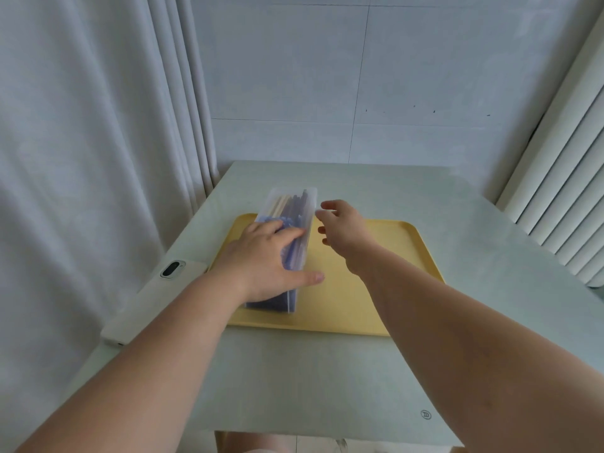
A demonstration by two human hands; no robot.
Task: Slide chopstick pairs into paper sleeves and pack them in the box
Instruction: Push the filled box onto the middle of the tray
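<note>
A long clear plastic box (291, 204) lies on the left part of a yellow tray (385, 256). Inside it I see blue paper sleeves and pale wooden chopsticks (281, 201) at the far end. My left hand (264, 259) rests flat on top of the box, fingers spread, thumb reaching down its right side. My right hand (341, 228) hovers just right of the box's far half, fingers loosely curled and holding nothing; its fingertips are close to the box wall.
A white phone (157, 295) lies at the table's left edge beside the tray. The pale green table (457, 223) meets a tiled wall at the back. Curtains hang at the left, a ribbed white panel at the right.
</note>
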